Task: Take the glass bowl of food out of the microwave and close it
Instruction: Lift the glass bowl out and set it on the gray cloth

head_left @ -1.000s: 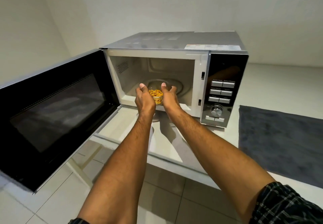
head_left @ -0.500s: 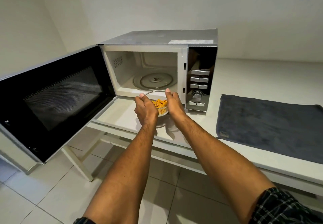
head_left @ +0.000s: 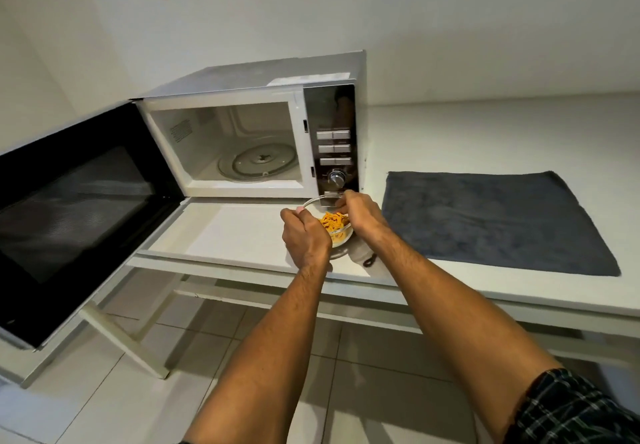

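- Head view shows the glass bowl (head_left: pixel 335 225) of orange food already outside the microwave (head_left: pixel 263 132), held just above the white counter (head_left: pixel 242 232), in front of the control panel (head_left: pixel 334 147).
- Both hands pinch the bowl at its rim: the left hand (head_left: pixel 304 236) closes on the near-left side, and the right hand (head_left: pixel 360 213) holds the far-right side with the fingertips on the edge.
- I cannot tell if the bottom of the bowl already touches the counter; a shadow lies under it, so I judge it is a little above the surface.
- To do this step well, I think the bowl should stay level and go down slowly, so that no food slides out, and both hands should let go only when the glass rests flat.
- A good place seems to be the bare counter near the front edge, or the grey towel (head_left: pixel 491 222) that lies just to the right of the bowl.
- Inside the microwave only the glass turntable (head_left: pixel 259 166) is left, so the cavity is free.
- The door (head_left: pixel 79 211) hangs wide open on the left side, beyond the counter edge and over the tiled floor (head_left: pixel 104 391).
- The door's swing does not pass where the bowl is now, so it seems not to be in the way.
- Closing is not yet done; one hand must be free first, probably the left, because it is nearer to the door.
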Demonstrator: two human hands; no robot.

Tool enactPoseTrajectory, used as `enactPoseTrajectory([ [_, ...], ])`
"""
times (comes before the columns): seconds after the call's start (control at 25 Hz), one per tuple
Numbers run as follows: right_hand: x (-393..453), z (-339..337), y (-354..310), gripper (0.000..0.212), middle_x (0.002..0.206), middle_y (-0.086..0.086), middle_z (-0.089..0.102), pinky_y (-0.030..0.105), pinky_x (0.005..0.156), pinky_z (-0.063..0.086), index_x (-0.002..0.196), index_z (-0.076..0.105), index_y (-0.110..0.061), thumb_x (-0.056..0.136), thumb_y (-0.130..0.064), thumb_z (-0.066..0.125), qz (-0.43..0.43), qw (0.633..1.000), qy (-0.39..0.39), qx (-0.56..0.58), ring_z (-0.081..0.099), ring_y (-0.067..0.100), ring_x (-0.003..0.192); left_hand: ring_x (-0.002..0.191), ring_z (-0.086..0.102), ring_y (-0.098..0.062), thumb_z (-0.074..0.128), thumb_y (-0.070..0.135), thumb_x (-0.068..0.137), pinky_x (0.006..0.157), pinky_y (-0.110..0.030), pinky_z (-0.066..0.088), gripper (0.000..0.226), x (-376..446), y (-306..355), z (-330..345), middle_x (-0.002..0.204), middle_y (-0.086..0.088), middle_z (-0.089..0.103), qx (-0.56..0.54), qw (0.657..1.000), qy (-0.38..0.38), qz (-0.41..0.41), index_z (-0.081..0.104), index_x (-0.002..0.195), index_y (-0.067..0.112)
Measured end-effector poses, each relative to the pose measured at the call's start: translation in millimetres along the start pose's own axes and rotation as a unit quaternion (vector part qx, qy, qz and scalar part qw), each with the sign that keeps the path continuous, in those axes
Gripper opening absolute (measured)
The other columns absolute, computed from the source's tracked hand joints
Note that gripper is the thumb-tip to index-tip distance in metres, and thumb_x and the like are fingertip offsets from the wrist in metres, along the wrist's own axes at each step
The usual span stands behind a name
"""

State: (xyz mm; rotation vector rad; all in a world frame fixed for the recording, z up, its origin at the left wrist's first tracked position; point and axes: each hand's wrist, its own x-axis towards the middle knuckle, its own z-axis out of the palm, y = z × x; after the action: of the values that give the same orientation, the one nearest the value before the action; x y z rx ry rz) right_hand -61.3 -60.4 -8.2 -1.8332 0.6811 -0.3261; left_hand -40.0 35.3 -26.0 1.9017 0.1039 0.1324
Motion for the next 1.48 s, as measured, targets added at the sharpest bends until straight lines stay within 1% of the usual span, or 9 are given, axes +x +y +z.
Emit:
enactPoseTrajectory([
  [0.12, -1.2, -16.9, 6.3, 0.060, 0.103, 0.009, 0.076, 0.047, 0.096, 0.053, 0.099, 0.075, -0.009, 0.083, -0.046, 0.029, -0.010, 1.000, 0.013, -0.014, 0.068, 0.028, 0.098, 0.087, 0.061, -0.031, 0.027, 0.037, 0.103, 0.071, -0.038, 0.049, 0.030, -10.8, 3.1, 11.3, 0.098, -0.010, 0.061, 0.009, 1.000, 0.000, 0.022, 0.044, 0.105, 0.013],
  [0.4, 8.9, -59.3, 23.0, 0.055, 0.098, 0.009, 0.077, 0.044, 0.090, 0.055, 0.090, 0.077, -0.012, 0.087, -0.041, 0.031, -0.024, 0.998, 0.050, -0.027, 0.070, 0.026, 0.092, 0.088, 0.064, -0.032, 0.032, 0.039, 0.102, 0.074, -0.039, 0.052, 0.033, -27.6, 13.2, 47.5, 0.100, -0.012, 0.068, 0.009, 0.997, -0.013, 0.076, 0.050, 0.109, 0.012],
  [0.52, 15.6, -86.4, 31.0, 0.046, 0.095, 0.008, 0.077, 0.036, 0.081, 0.053, 0.090, 0.077, -0.011, 0.095, -0.032, 0.036, -0.019, 0.997, 0.079, -0.006, 0.070, 0.024, 0.091, 0.089, 0.062, -0.031, 0.034, 0.035, 0.103, 0.071, -0.033, 0.041, 0.032, -40.1, 25.0, 68.7, 0.103, -0.013, 0.068, 0.009, 0.994, -0.036, 0.107, 0.051, 0.111, 0.009],
  [0.64, 24.8, -121.7, 37.0, 0.050, 0.097, 0.012, 0.077, 0.042, 0.087, 0.055, 0.094, 0.075, -0.005, 0.095, -0.035, 0.034, -0.012, 0.992, 0.122, -0.018, 0.070, 0.029, 0.093, 0.085, 0.056, -0.026, 0.034, 0.034, 0.103, 0.069, -0.032, 0.036, 0.032, -55.4, 42.0, 96.0, 0.104, -0.013, 0.066, -0.007, 0.989, -0.083, 0.119, 0.049, 0.111, 0.007],
  [0.76, 31.2, -156.2, 41.6, 0.061, 0.105, 0.013, 0.076, 0.047, 0.094, 0.053, 0.098, 0.076, -0.009, 0.088, -0.044, 0.027, 0.000, 0.988, 0.148, -0.045, 0.068, 0.029, 0.096, 0.092, 0.063, -0.029, 0.028, 0.041, 0.104, 0.073, -0.034, 0.048, 0.039, -67.9, 58.9, 126.8, 0.109, -0.013, 0.066, -0.022, 0.980, -0.162, 0.110, 0.046, 0.116, 0.009],
  [1.04, 48.2, -218.3, 76.5, 0.058, 0.108, 0.013, 0.073, 0.044, 0.093, 0.053, 0.102, 0.074, -0.010, 0.098, -0.043, 0.025, 0.030, 0.970, 0.231, -0.063, 0.066, 0.028, 0.097, 0.102, 0.060, -0.025, 0.022, 0.049, 0.104, 0.082, -0.036, 0.046, 0.052, -94.6, 81.6, 188.3, 0.125, -0.013, 0.059, -0.020, 0.945, -0.317, 0.080, 0.039, 0.131, 0.008],
  [1.2, 59.2, -233.2, 87.7, 0.063, 0.116, 0.014, 0.072, 0.041, 0.092, 0.049, 0.109, 0.073, -0.010, 0.102, -0.044, 0.021, 0.039, 0.960, 0.263, -0.089, 0.064, 0.029, 0.102, 0.121, 0.056, -0.031, 0.021, 0.049, 0.104, 0.090, -0.036, 0.043, 0.057, -94.4, 85.8, 209.5, 0.138, -0.018, 0.053, -0.014, 0.929, -0.360, 0.084, 0.037, 0.139, 0.007],
  [1.36, 67.9, -242.1, 100.7, 0.061, 0.121, 0.015, 0.069, 0.039, 0.091, 0.047, 0.110, 0.072, -0.007, 0.103, -0.042, 0.023, 0.048, 0.958, 0.277, -0.061, 0.061, 0.027, 0.101, 0.125, 0.053, -0.032, 0.018, 0.054, 0.103, 0.102, -0.045, 0.044, 0.062, -90.2, 88.0, 224.2, 0.143, -0.018, 0.050, 0.014, 0.912, -0.397, 0.101, 0.032, 0.143, 0.008],
  [1.48, 70.5, -243.9, 104.9, 0.056, 0.119, 0.017, 0.070, 0.041, 0.094, 0.048, 0.108, 0.072, -0.005, 0.101, -0.038, 0.028, 0.059, 0.959, 0.273, -0.047, 0.062, 0.030, 0.104, 0.122, 0.054, -0.031, 0.015, 0.055, 0.103, 0.100, -0.045, 0.044, 0.062, -87.9, 85.2, 226.4, 0.138, -0.018, 0.052, 0.036, 0.905, -0.403, 0.129, 0.034, 0.141, 0.009],
])
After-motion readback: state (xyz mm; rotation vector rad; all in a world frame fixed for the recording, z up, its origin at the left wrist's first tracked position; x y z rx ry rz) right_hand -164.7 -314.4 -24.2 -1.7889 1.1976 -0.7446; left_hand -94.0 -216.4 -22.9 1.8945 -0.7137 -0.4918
